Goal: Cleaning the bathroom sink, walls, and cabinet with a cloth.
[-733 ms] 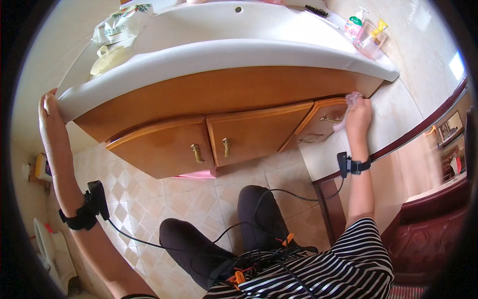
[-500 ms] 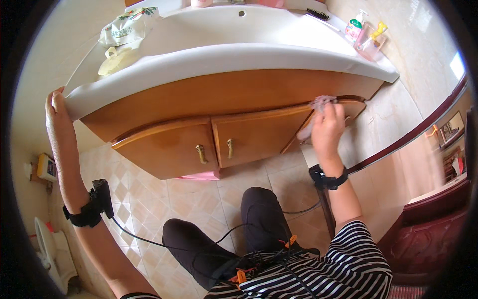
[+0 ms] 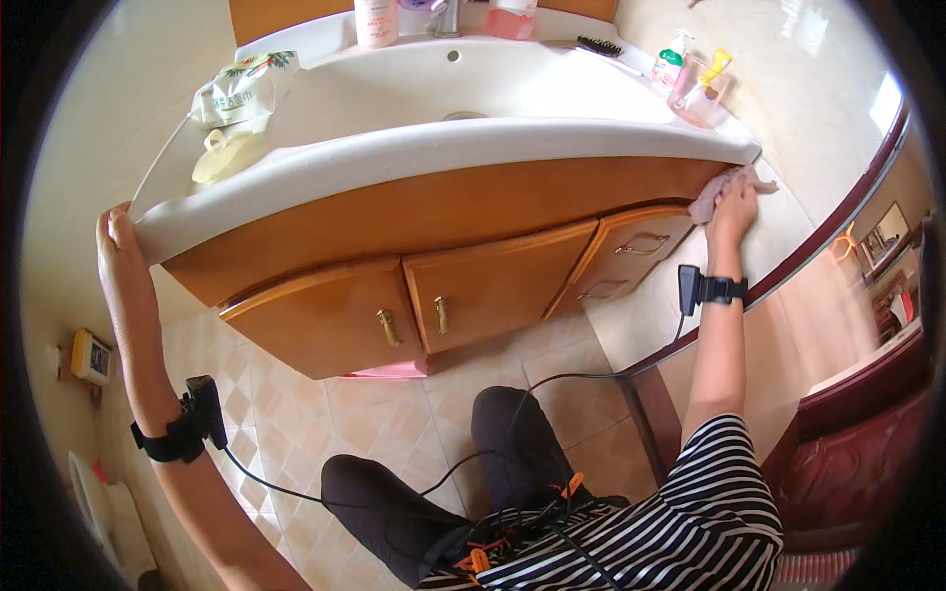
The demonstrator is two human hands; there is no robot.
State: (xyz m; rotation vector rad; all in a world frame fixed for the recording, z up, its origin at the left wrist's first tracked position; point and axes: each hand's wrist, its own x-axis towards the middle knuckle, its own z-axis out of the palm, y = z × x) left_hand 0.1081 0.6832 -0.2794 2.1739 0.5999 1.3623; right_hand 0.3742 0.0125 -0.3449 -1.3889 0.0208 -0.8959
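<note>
A white washbasin [image 3: 394, 146] with a broad rim tops a brown wooden cabinet [image 3: 493, 198]. At the basin's left corner, my left hand [image 3: 120, 241] is closed around the edge, its fingertips partly hidden. My right hand [image 3: 734, 212] is shut on a greyish-pink cloth [image 3: 711, 197], bunched against the cabinet's right end, just under the basin rim. One end of the cloth sticks out to the right, toward the wall. Below, the cabinet front has two doors with brass handles [image 3: 441, 315] and drawers with curved pulls [image 3: 642, 243] on the right.
A tissue pack [image 3: 244, 91] and a pale yellow soap dish [image 3: 229, 156] stand on the basin's left side. On the right are a hairbrush [image 3: 599, 46], a pump bottle [image 3: 668, 65] and a clear cup [image 3: 698, 94]. Black cables [image 3: 552, 380] run from my wrist straps across my legs.
My right hand has moved right with the cloth, from above the drawers to the cabinet's right end. The view has shifted, showing more of the basin's back. My left hand stays at the corner.
</note>
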